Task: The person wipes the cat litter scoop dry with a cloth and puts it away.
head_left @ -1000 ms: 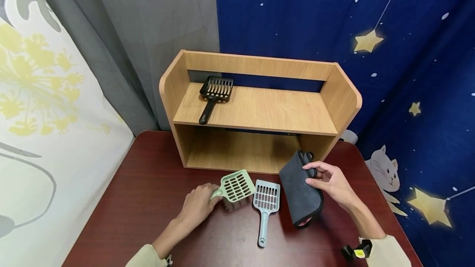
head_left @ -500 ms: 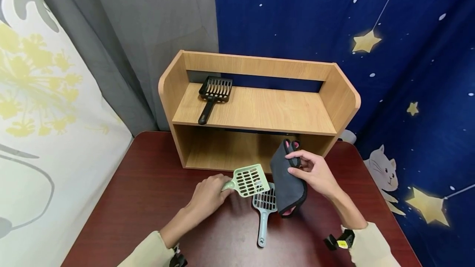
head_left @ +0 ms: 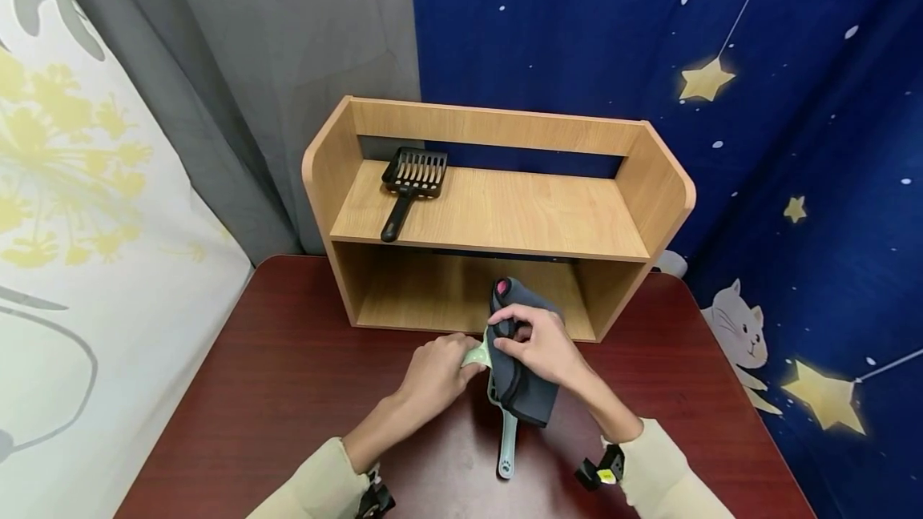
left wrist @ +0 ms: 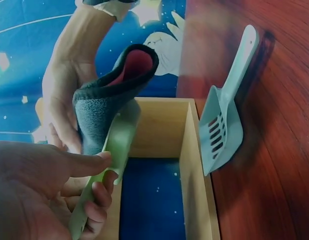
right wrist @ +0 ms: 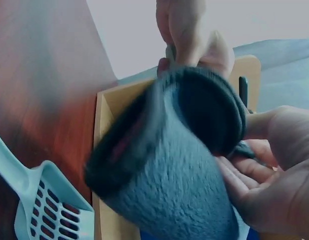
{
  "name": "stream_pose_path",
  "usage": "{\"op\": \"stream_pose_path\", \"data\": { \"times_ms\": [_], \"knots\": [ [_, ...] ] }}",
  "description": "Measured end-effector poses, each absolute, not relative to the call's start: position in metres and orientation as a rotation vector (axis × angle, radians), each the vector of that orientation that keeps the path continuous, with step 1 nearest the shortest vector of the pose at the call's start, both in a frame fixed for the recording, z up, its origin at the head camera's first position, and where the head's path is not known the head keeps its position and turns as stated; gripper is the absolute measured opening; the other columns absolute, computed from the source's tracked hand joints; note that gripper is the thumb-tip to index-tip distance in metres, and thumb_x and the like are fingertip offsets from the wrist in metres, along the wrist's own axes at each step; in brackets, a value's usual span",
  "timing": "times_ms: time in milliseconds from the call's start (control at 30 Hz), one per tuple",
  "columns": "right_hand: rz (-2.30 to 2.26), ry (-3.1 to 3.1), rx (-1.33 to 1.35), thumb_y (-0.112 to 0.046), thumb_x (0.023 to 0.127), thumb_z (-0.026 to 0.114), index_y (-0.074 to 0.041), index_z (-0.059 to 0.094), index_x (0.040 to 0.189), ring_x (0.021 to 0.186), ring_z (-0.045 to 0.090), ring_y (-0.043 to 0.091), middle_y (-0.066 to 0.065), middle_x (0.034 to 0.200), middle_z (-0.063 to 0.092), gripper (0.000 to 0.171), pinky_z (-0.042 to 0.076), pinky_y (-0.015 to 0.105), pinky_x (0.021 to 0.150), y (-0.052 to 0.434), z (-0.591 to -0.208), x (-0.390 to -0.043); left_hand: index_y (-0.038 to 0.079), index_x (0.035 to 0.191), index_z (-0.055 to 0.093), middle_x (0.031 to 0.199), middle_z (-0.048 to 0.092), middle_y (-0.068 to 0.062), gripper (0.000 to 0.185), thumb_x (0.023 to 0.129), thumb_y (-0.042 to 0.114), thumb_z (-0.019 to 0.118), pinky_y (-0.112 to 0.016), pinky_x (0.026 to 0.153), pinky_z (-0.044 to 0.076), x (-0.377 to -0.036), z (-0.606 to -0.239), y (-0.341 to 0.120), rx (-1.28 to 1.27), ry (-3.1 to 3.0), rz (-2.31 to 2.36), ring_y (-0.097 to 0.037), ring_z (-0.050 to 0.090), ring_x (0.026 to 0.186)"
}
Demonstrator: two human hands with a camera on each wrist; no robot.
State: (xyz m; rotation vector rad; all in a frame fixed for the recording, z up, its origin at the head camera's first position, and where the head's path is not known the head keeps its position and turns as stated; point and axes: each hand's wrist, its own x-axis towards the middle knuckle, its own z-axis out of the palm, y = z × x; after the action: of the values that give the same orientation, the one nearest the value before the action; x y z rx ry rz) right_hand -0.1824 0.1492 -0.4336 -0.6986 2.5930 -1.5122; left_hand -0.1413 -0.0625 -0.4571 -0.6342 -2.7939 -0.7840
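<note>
By its handle, my left hand (head_left: 435,368) grips a light green slotted litter scoop (left wrist: 124,132). My right hand (head_left: 542,343) holds a folded grey cloth (head_left: 532,397) with black edging and a pink inside, pinched between thumb and fingers. The cloth lies against the green scoop's head and hides most of it in the head view; the left wrist view shows them side by side above the table. Below them a pale blue litter scoop (head_left: 508,448) lies on the dark red table (head_left: 288,399), its head largely covered by the cloth in the head view.
Behind the hands stands a two-level wooden shelf (head_left: 534,211). On its upper level, at the left, sits a black litter scoop (head_left: 398,216). Grey and blue star-patterned curtains (head_left: 562,30) hang behind, with a white patterned cloth at the left.
My right hand has moved left with the grey cloth, bringing it onto the green scoop. My left hand has carried that scoop to the right. The pale blue scoop stays put.
</note>
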Motion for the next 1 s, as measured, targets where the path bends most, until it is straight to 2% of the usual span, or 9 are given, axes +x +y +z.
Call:
{"op": "stream_pose_path", "data": {
  "times_ms": [100, 200, 367, 533, 733, 1000],
  "knots": [
    [-1.545, 2.614, -0.726, -0.002, 0.088, 0.083, -0.016, 0.077, 0.115, 0.055, 0.061, 0.009, -0.001, 0.064, 0.065, 0.031, 0.047, 0.023, 0.052, 0.147, -0.436, -0.181, 0.008, 0.109, 0.079, 0.098, 0.074, -0.003, 0.022, 0.091, 0.018, 0.084, -0.037, 0.065, 0.054, -0.142, -0.457, -0.063, -0.626, -2.799, -0.795, -0.018, 0.069, 0.08],
    [-1.485, 2.665, -0.749, -0.004, 0.088, 0.084, -0.018, 0.077, 0.114, 0.056, 0.061, 0.008, -0.003, 0.064, 0.064, 0.03, 0.046, 0.023, 0.052, 0.15, -0.438, -0.183, 0.01, 0.11, 0.079, 0.098, 0.075, -0.001, 0.022, 0.091, 0.02, 0.084, -0.037, 0.065, 0.054, -0.142, -0.456, -0.064, -0.635, -2.79, -0.794, -0.017, 0.07, 0.081],
    [-1.286, 2.748, -0.747, -0.006, 0.087, 0.085, -0.015, 0.077, 0.113, 0.058, 0.06, 0.004, -0.008, 0.064, 0.063, 0.029, 0.045, 0.022, 0.051, 0.165, -0.441, -0.187, 0.011, 0.109, 0.08, 0.099, 0.076, 0.0, 0.021, 0.092, 0.023, 0.084, -0.038, 0.064, 0.055, -0.141, -0.458, -0.067, -0.65, -2.777, -0.761, -0.018, 0.072, 0.083],
    [-1.216, 2.879, -0.701, -0.005, 0.084, 0.087, -0.017, 0.077, 0.11, 0.05, 0.052, 0.003, -0.01, 0.056, 0.056, 0.03, 0.039, 0.023, 0.047, 0.175, -0.437, -0.188, 0.01, 0.109, 0.08, 0.1, 0.077, -0.001, 0.022, 0.09, 0.02, 0.085, -0.039, 0.065, 0.055, -0.14, -0.458, -0.071, -0.618, -2.778, -0.762, -0.019, 0.073, 0.084],
    [-1.174, 2.858, -0.784, -0.009, 0.086, 0.086, -0.018, 0.077, 0.111, 0.053, 0.053, 0.001, -0.009, 0.06, 0.059, 0.028, 0.042, 0.023, 0.05, 0.162, -0.437, -0.187, 0.008, 0.11, 0.08, 0.103, 0.078, -0.004, 0.024, 0.09, 0.02, 0.085, -0.042, 0.066, 0.057, -0.141, -0.457, -0.064, -0.65, -2.749, -0.768, -0.021, 0.074, 0.087],
    [-1.393, 2.753, -0.781, -0.005, 0.088, 0.084, -0.018, 0.078, 0.113, 0.054, 0.057, 0.012, -0.01, 0.058, 0.057, 0.03, 0.042, 0.022, 0.053, 0.153, -0.434, -0.183, 0.006, 0.112, 0.08, 0.104, 0.078, -0.005, 0.027, 0.091, 0.022, 0.085, -0.039, 0.067, 0.057, -0.143, -0.46, -0.06, -0.663, -2.754, -0.799, -0.022, 0.074, 0.087]
  ]
}}
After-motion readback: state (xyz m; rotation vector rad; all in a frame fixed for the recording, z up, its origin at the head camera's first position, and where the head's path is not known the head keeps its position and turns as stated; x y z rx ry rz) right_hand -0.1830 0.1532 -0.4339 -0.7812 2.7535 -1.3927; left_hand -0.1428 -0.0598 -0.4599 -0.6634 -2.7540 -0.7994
